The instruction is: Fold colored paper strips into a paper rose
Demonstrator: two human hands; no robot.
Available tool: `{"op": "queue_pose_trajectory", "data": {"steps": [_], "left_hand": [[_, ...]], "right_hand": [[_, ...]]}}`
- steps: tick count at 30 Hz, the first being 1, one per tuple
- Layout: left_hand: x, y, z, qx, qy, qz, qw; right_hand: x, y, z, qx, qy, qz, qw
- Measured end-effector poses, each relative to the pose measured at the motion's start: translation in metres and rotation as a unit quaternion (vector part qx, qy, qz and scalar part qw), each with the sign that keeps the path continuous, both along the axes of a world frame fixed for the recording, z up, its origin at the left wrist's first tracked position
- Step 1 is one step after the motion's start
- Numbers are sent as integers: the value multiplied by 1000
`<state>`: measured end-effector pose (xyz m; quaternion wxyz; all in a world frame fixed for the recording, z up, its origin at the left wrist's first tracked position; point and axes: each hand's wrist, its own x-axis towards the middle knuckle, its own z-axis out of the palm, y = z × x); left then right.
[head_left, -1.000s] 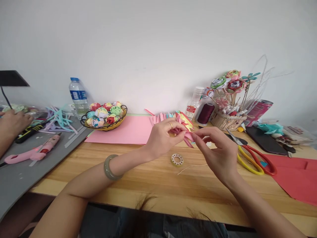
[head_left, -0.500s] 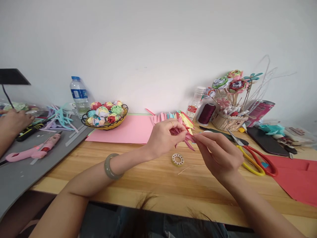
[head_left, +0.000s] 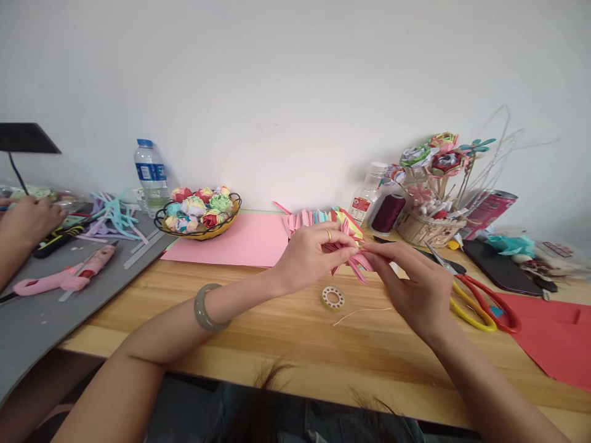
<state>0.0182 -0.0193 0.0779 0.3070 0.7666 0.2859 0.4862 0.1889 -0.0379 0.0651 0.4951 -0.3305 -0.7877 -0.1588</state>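
Observation:
A pleated pink paper piece [head_left: 357, 268] is held above the table, partly hidden behind my fingers. My left hand [head_left: 316, 253], with a ring on it, pinches the piece from the left. Thumb and forefinger of my right hand [head_left: 410, 280] are closed on its right edge, close to the left fingertips. Just below lies a small roll of tape [head_left: 333, 298]. A thin piece of string [head_left: 360, 314] rests beside the roll. Behind my left hand stands a row of folded coloured papers [head_left: 307, 219].
Scissors [head_left: 475, 301] and red paper [head_left: 563, 338] lie at the right. A basket of paper flowers [head_left: 198, 231] sits at the back left, by a water bottle [head_left: 151, 178]. On the grey mat are a pink glue gun [head_left: 69, 274] and another person's hand [head_left: 32, 218]. A thread spool [head_left: 388, 212] leans at the back.
Both hands have shifted slightly to the right with the pink paper. The right fingers now lie flatter along its top edge. The view has moved a little.

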Motion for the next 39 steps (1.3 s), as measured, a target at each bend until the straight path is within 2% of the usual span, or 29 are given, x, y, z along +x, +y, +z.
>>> {"op": "queue_pose_trajectory", "data": {"steps": [5,8,11,17,22,33,39], "left_hand": [[-2,2,2,26,43,10,999],[-4,4,2,54,58,30,996],[-5,5,3,76,67,39,994],[-7,6,5,106,90,52,989],[-8,7,4,183,107,63,975],[-10,3,7,264,180,71,945],[-10,1,10,277,181,72,941]], "right_hand": [[1,0,1,8,-4,-41,999],[2,-2,3,-29,-12,-59,998],[2,-2,5,-54,-36,-52,997],[5,-3,3,6,-109,-36,993],[7,-4,2,25,-156,-40,987],[7,-3,2,31,-164,-33,985],[3,-4,5,5,-116,-30,993]]}}
